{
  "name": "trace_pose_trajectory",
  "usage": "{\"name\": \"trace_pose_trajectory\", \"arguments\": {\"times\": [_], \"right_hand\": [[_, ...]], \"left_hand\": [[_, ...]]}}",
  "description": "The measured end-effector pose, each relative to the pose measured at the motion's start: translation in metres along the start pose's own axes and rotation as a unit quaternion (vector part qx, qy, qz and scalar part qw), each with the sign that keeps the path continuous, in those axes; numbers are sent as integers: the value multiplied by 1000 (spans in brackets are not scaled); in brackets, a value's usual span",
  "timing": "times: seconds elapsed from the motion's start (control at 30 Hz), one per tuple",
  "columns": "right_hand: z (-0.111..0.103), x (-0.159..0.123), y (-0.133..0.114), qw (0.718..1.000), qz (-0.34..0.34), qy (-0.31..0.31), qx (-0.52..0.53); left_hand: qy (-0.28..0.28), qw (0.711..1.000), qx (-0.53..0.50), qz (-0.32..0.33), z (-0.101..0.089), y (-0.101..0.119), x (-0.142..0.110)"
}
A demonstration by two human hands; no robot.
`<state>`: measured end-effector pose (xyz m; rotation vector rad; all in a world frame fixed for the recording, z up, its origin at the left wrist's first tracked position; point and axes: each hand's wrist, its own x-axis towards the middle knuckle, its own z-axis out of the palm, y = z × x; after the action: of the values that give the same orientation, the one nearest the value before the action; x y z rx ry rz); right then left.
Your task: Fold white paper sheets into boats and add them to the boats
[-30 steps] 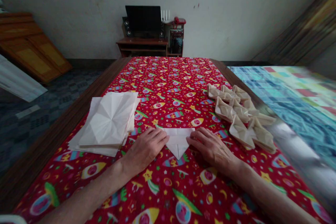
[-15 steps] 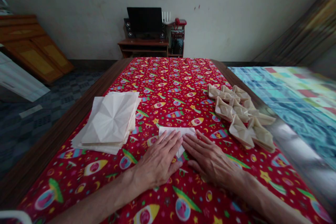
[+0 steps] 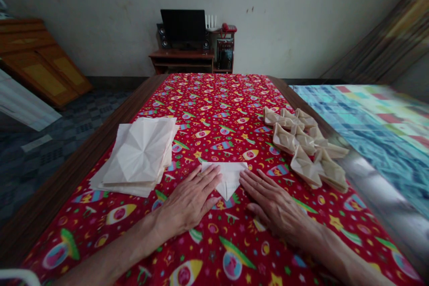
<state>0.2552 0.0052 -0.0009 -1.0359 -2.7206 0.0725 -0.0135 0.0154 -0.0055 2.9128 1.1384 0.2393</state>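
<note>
A small folded piece of white paper (image 3: pixel 228 178) lies flat in front of me, its straight edge away from me and its point toward me. My left hand (image 3: pixel 196 194) rests flat with fingers stretched over the paper's left side. On the other side, my right hand (image 3: pixel 273 201) lies flat too, its fingertips at the paper's right edge. Neither hand grips anything. To the left is a stack of creased white paper sheets (image 3: pixel 140 152). Several folded paper pieces (image 3: pixel 303 145) stand grouped on the right.
A red patterned cloth (image 3: pixel 214 120) covers the table, whose dark wooden edge (image 3: pixel 97 143) shows on the left. A bed with a blue checked cover (image 3: pixel 362 125) adjoins the right side. Beyond the far end stand a monitor (image 3: pixel 183 29) and a small desk (image 3: pixel 182 56).
Both hands have slid apart, outward along the folded paper, so its middle and lower point now show. The stack and the folded pieces stay where they were.
</note>
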Motion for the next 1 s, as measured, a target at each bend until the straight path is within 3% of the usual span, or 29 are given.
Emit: {"name": "trace_pose_trajectory", "arguments": {"times": [0.3, 0.4, 0.53, 0.67, 0.8, 1.0], "right_hand": [[1, 1, 2, 997, 36, 68, -3], [3, 17, 4, 993, 58, 99, 12], [5, 41, 9, 988, 121, 91, -15], [9, 46, 16, 983, 120, 132, 32], [11, 39, 22, 980, 82, 165, 72], [10, 42, 25, 983, 99, 131, 84]], "left_hand": [[22, 999, -4, -28, -1, -12, -20], [86, 994, -57, -48, 1, -20, -14], [185, 970, -136, -75, 3, -33, 12], [121, 979, -100, -131, 1, -41, 34], [50, 984, -102, -134, -6, -42, 45], [-77, 959, -180, -203, -23, -44, 55]]}}
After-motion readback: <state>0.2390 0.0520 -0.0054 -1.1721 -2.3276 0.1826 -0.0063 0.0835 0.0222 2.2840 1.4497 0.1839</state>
